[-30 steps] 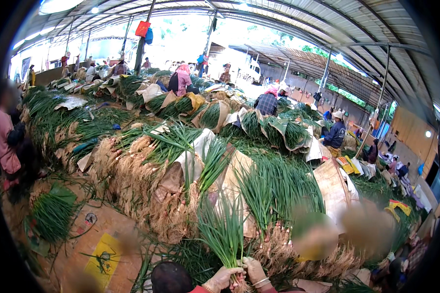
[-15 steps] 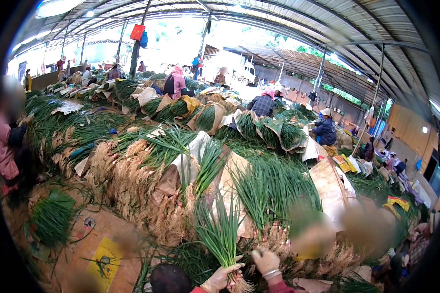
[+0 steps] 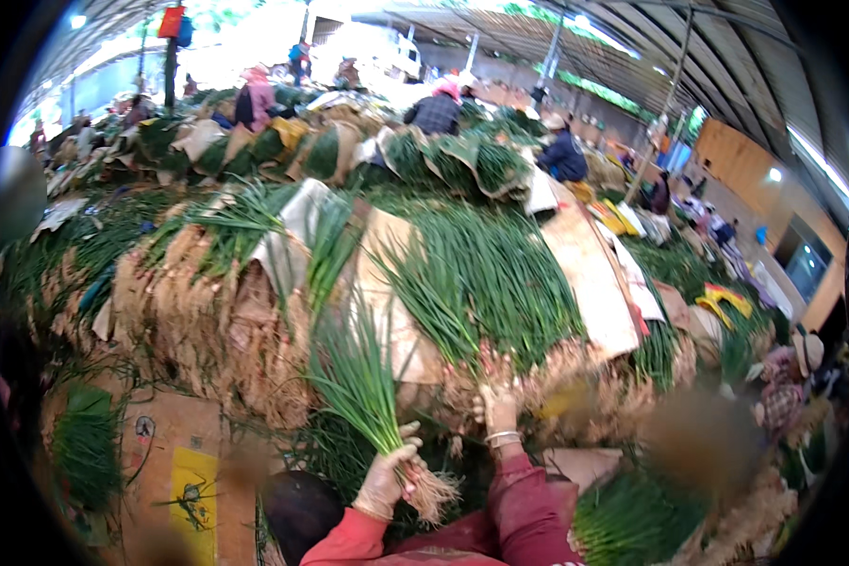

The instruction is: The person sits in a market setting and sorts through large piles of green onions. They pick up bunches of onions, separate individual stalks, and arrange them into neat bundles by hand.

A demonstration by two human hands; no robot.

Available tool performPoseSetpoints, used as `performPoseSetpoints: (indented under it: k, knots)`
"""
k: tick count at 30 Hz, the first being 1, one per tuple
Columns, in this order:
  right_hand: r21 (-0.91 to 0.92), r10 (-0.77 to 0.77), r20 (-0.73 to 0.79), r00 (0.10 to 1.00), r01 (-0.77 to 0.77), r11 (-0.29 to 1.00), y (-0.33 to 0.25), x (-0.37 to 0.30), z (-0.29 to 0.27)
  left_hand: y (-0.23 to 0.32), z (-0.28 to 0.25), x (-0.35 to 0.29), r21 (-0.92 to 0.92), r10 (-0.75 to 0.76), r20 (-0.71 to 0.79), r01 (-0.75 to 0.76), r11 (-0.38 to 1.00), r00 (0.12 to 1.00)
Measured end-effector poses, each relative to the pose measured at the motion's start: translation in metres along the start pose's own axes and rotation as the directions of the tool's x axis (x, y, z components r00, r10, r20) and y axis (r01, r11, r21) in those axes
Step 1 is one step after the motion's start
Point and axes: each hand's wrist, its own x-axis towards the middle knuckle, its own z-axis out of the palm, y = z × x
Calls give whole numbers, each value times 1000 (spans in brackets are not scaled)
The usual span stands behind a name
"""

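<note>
In the head view, the left hand (image 3: 383, 483) has its fingers closed on one onion bunch (image 3: 363, 387), before the heap (image 3: 491, 274); the right hand (image 3: 498, 413) meets the heap's roots, grip unclear. One bunch is separated; uncountable onions are left on the heap. Two green piles (image 3: 637, 519) lie before it.

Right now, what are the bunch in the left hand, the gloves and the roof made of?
Bunch: fresh plant, going by its long green leaves and pale, stringy roots.
Gloves: maybe thin rubber or cloth; they look pale and dull, but blur hides the surface.
Roof: probably sheet metal, being grey and ridged.
</note>
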Motion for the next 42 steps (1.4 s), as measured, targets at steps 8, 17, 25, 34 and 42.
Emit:
performPoseSetpoints:
  k: [8, 17, 25, 34, 42]
  knots:
    - [198, -87, 91, 992, 67, 978, -24, -46, -5, -9, -2, 9, -14, -39, 11, 39, 999, 999]
    - [-723, -454, -3, 891, 312, 617, -8, -46, -4, -9, -1, 13, 89, -81, 13, 80, 993, 997]
    - [-733, -389, 109, 915, 339, 590, -31, -53, -13, -12, -5, 20, 180, -167, -27, 169, 969, 986]
    - [-630, -628, 434, 646, 716, 302, -16, -119, -1, -22, -3, 29, 239, -163, -61, 173, 956, 985]
    - [-700, -392, 609, 689, 700, 143, 1, -119, -2, -20, -2, 21, 225, -171, -122, 195, 955, 978]
